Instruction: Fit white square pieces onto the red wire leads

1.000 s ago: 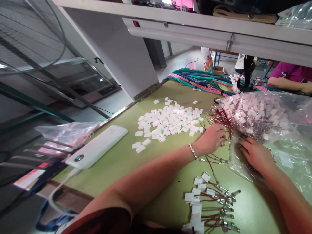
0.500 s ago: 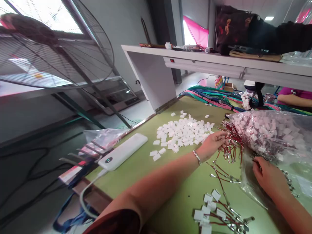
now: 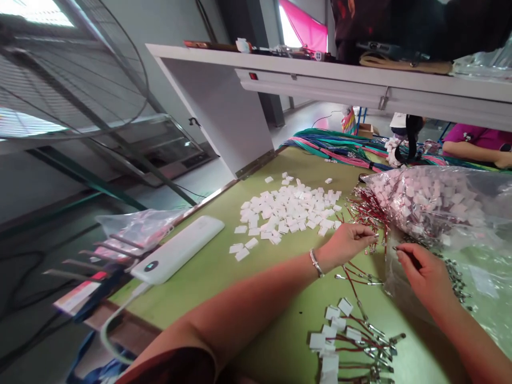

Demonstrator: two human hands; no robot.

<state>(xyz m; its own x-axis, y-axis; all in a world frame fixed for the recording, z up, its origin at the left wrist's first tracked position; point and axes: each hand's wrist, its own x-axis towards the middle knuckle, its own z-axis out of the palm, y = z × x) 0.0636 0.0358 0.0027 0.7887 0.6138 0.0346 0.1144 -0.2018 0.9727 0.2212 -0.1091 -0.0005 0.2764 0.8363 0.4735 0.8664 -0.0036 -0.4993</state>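
near red wires (image 3: 367, 209), left hand (image 3: 349, 244) pinches a metal tip (image 3: 376, 235); right hand (image 3: 427, 273) pinches a small piece (image 3: 395, 248)

No words, brands or numbers could be read. A small round display (image 3: 151, 265) glowed green on the white power bank (image 3: 186, 245), left of centre, its figures too small to tell. At the lower left, print on a red and white box (image 3: 78, 295) was blurred. At the right, a pale label (image 3: 484, 281) showed at the clear bag (image 3: 436, 200), with nothing legible.
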